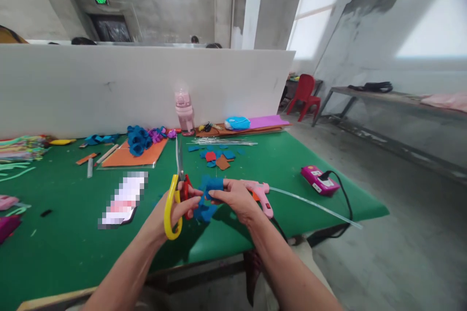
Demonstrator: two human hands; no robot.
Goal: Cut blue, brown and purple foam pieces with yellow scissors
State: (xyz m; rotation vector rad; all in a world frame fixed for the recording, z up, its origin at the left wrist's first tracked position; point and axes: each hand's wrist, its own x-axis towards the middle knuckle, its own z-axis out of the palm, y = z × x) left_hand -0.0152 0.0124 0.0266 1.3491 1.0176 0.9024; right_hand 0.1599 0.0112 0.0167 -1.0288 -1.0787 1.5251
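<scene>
Centre: the right hand [239, 199] partly hides a pink glue gun [263, 193]; the blue piece [213, 186] in its grasp is blurred. Left of centre: pixelation masks the phone [126, 199]. Far left: magenta object [8, 227], truncated. Far right: pink cloth [447, 101], likewise. Bottom: forearms [126, 265], cropped.

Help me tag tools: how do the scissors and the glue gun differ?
The scissors have red and yellow handles; the glue gun is pink.
The left hand holds the scissors, while the glue gun lies on the green table.
The scissors have metal blades; the glue gun has a clear stick at its back.
Both have handles.
</scene>
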